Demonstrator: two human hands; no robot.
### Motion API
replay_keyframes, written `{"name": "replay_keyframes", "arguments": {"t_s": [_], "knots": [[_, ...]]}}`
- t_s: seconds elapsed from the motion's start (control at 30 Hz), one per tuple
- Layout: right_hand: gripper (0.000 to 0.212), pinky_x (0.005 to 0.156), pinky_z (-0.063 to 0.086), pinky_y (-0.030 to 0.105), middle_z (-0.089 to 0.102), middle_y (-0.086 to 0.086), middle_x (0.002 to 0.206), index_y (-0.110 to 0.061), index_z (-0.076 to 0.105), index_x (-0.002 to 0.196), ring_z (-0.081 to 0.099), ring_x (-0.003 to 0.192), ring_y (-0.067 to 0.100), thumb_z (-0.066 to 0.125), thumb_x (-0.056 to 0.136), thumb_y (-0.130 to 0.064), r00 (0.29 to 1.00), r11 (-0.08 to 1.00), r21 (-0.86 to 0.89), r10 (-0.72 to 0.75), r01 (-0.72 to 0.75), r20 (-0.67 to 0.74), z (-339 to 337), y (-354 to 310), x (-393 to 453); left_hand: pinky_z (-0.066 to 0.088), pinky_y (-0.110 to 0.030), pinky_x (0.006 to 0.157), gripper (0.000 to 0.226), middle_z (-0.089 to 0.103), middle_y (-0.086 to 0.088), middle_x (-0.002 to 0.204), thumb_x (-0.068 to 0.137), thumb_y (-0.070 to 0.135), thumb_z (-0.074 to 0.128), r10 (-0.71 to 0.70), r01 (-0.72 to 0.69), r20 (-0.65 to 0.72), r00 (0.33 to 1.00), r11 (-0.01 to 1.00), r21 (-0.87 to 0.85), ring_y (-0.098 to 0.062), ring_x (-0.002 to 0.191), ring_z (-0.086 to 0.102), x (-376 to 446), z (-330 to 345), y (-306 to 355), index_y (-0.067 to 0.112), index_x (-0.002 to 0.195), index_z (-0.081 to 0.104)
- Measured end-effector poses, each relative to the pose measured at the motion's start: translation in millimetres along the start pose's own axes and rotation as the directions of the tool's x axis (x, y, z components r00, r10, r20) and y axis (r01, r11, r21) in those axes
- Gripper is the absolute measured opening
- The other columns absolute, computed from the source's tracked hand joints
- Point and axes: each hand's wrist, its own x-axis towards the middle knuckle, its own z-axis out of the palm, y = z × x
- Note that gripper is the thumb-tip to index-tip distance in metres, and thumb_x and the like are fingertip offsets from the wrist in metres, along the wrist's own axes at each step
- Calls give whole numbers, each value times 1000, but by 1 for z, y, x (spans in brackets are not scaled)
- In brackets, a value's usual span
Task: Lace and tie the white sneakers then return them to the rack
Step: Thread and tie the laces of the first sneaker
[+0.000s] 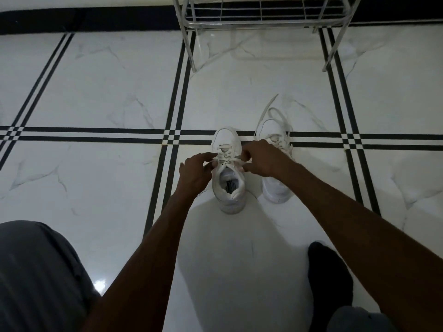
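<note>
Two white sneakers stand side by side on the floor, toes pointing away from me. The left sneaker point(229, 185) has its lace crossed through several eyelets. My left hand point(195, 172) pinches one lace end at the shoe's left side. My right hand point(262, 159) pinches the other lace end at its right side. The right sneaker point(275, 188) is partly hidden behind my right hand; its loose lace point(275, 113) trails out past the toe. The metal shoe rack point(261, 22) stands farther ahead at the top of the view.
The floor is glossy white marble tile with black stripe bands point(96, 134). My knee in grey trousers point(36, 271) fills the lower left. My foot in a dark sock point(329, 276) rests at the lower right. The rack's legs point(193, 51) stand on the tiles.
</note>
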Motion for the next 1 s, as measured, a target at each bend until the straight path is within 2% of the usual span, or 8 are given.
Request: {"name": "replay_keyframes", "arguments": {"t_s": [0.17,0.3,0.47,0.6,0.7,0.77,0.9,1.0], "knots": [[9,72,59,40,76,13,82,-7,77,83,71,74,25,76,82,-16,994,985,161,-49,65,-102,-6,-5,8,42,-63,109,25,76,2,117,96,35,63,25,-25,-33,999,1000,-3,-22,117,67,5,1,-5,28,117,76],[14,76,59,36,79,13,93,-9,80,95,73,82,26,69,87,-13,951,967,246,11,68,-308,-10,-7,20,42,-63,108,21,78,4,111,97,36,64,46,-42,-82,996,998,56,-20,111,70,4,1,-2,28,110,78],[59,95,50,34,64,18,125,-10,59,134,62,115,31,68,77,4,980,986,164,59,-28,-192,3,12,21,41,-65,107,15,80,8,101,96,33,66,83,-71,-96,992,991,116,-15,104,72,5,1,-6,31,102,79],[78,108,37,30,50,11,143,-19,43,147,47,130,28,66,76,6,941,955,135,-226,265,-252,3,10,12,32,-66,112,18,79,6,105,99,30,63,75,-62,-91,993,988,140,-17,108,70,3,1,-3,26,106,79],[65,107,44,44,56,9,142,-19,56,138,48,132,28,63,78,6,922,927,-113,-370,358,-114,9,7,15,26,-66,115,20,79,4,109,100,28,61,66,-53,-83,994,987,155,-19,112,68,1,-1,3,25,110,78],[53,98,50,44,65,9,130,-18,62,131,57,122,28,61,82,3,956,939,-198,-292,283,-18,15,10,16,22,-65,118,22,77,2,112,101,29,60,52,-39,-73,996,984,176,-21,114,66,0,-2,4,25,114,77],[26,77,56,44,70,13,103,-10,75,103,67,96,31,61,82,-2,966,953,-191,-249,234,-63,24,14,16,22,-66,118,22,74,-1,106,101,25,59,103,-80,-75,992,962,261,-26,110,64,-3,-2,5,25,114,78],[12,68,47,36,68,11,96,-9,70,90,66,90,30,58,89,-10,978,944,-290,-188,154,-91,26,13,11,15,-68,120,22,73,-2,100,101,20,59,175,-127,-78,982,899,419,-29,109,62,-7,-1,7,24,110,78]]}}
